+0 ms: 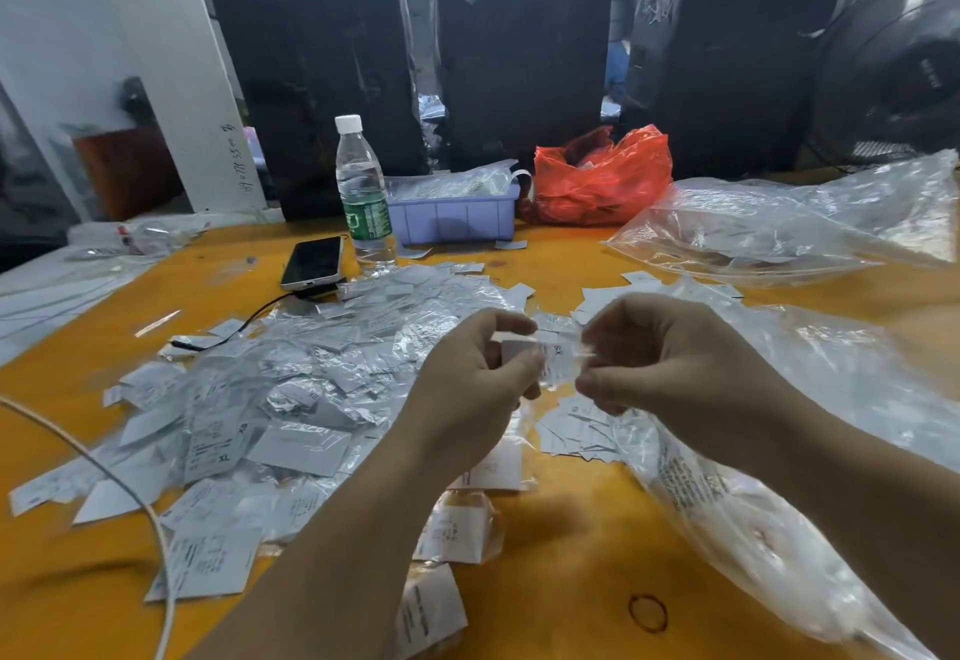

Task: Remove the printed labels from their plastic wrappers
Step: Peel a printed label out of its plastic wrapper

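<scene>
My left hand [480,373] and my right hand [654,353] meet above the middle of the orange table [571,545]. Between them is a small printed label in a clear plastic wrapper [556,358], blurred. My left fingers pinch its white left end and my right fingers pinch the clear plastic on its right side. A wide pile of wrapped labels [291,389] covers the table to the left. A smaller heap of bare white labels [576,431] lies under my hands.
A large clear plastic bag [727,493] lies under my right forearm, another clear bag [789,228] at the far right. A water bottle [363,197], a phone [314,262], a purple tray [452,215] and a red bag [602,179] stand behind. A white cable [150,514] crosses the left.
</scene>
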`<state>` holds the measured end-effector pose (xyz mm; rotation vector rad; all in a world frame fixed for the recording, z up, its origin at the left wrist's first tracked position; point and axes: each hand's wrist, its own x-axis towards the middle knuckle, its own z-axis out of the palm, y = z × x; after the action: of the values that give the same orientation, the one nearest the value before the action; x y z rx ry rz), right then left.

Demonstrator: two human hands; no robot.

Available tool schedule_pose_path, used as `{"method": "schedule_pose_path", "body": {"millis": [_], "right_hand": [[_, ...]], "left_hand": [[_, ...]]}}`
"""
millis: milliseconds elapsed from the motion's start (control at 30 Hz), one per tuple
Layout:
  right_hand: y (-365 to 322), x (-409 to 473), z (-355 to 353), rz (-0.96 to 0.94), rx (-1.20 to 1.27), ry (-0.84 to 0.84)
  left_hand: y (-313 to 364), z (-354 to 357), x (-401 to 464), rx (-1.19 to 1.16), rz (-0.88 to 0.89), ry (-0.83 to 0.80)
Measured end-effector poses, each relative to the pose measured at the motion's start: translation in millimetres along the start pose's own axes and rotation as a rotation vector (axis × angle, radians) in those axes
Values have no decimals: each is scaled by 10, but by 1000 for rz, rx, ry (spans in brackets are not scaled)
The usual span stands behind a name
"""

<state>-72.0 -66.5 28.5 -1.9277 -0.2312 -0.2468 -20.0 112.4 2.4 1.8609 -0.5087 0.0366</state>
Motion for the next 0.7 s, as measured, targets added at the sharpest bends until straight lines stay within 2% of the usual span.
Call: {"method": "schedule_pose_path", "body": {"millis": [67, 200, 467, 600, 700], "right_hand": [[-22, 118, 59, 55, 106, -59], [5, 277, 201, 121, 260, -153], [211, 273, 185, 80, 301, -178], [238, 241, 167, 99, 284, -205], [254, 270, 153, 205, 336, -162]], "left_hand": [[1, -15, 6, -39, -9, 30], [-7, -40, 8, 57, 3, 39], [19, -21, 36, -36, -65, -93], [-19, -10, 29, 27, -22, -32], [-17, -58, 42, -83, -64, -4]]}}
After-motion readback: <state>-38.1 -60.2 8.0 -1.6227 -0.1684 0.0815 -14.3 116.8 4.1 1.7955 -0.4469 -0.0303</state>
